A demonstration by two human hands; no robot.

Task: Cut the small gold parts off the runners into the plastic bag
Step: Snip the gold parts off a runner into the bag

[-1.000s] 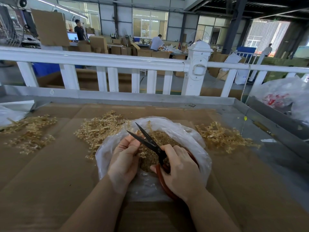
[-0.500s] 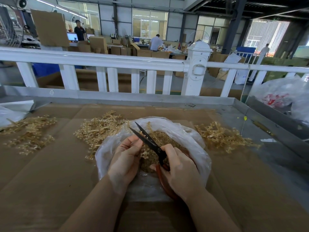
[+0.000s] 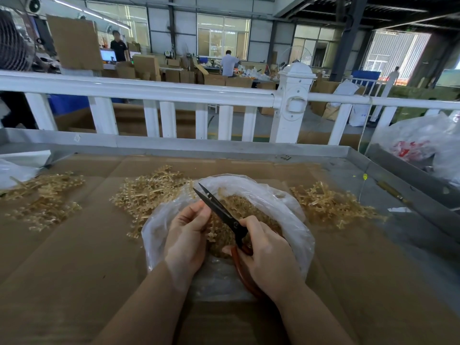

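A clear plastic bag is lying open near the middle of the worktop, its mouth rolled back, and it is holding a heap of small gold parts. Both hands are working over that mouth. The left hand is pinching a gold runner, its grip clamped on the piece with fingers curled. The right hand is gripping the red handles of the scissors, fingers wrapped round them; the dark blades are lying nearly together and pointing up toward the far left, just beside the left fingertips.

Three loose piles of gold runners are sitting on the cardboard outside the bag: one touching the bag's far left side, one just beside its right side, and one well apart near the left edge. A second plastic bag with red print, too blurred to read, is bulging beyond the right edge.

A raised metal rim is running along the far edge and down the right side. Bare cardboard is stretching across the near left and near right corners. A white railing is standing behind the far rim.
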